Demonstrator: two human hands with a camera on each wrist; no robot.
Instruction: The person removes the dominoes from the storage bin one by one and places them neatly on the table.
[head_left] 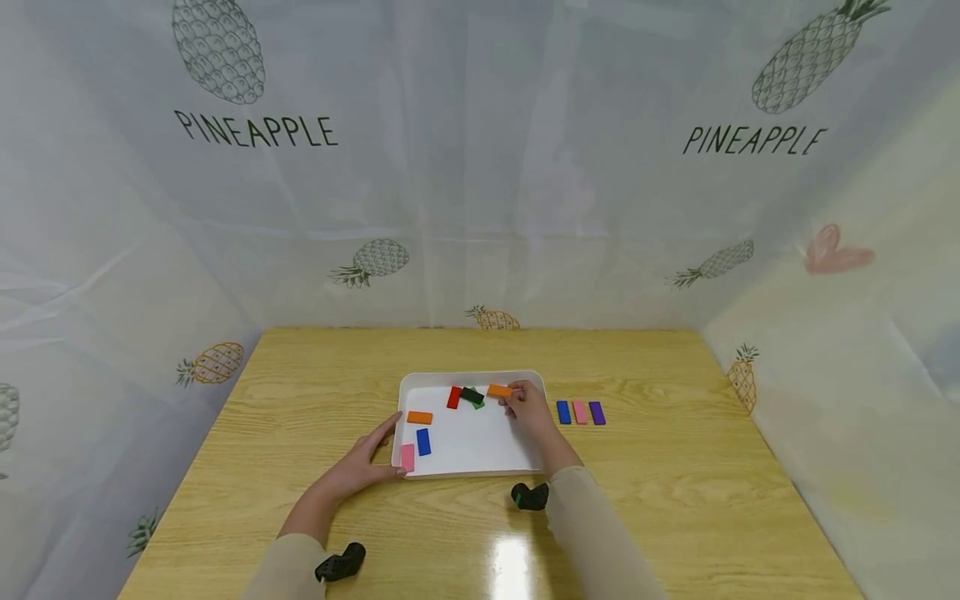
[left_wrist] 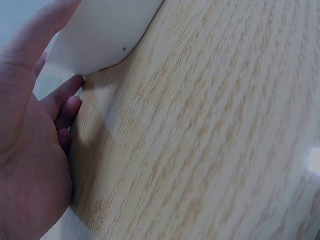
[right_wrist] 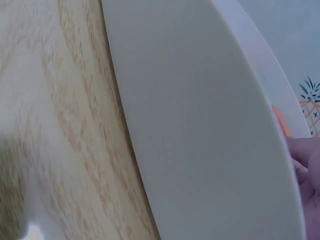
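A white tray (head_left: 480, 450) lies on the table with small coloured blocks inside. My right hand (head_left: 528, 408) pinches an orange block (head_left: 498, 391) near the tray's back right; the right wrist view shows only the block's edge (right_wrist: 281, 121) past the tray wall. Just left of it, a dark green block (head_left: 472, 396) lies across a light green block (head_left: 478, 404), beside a red block (head_left: 453, 397). With thumb and fingers spread, my left hand (head_left: 360, 467) touches the tray's left end, near another orange block (head_left: 420, 417), a blue block (head_left: 423, 442) and a pink block (head_left: 407, 457).
Right of the tray, a blue block (head_left: 564, 412), a pink block (head_left: 580, 412) and a purple block (head_left: 597, 413) stand in a row on the wooden table (head_left: 660, 500). A pineapple-printed curtain (head_left: 480, 208) encloses the table's back and sides.
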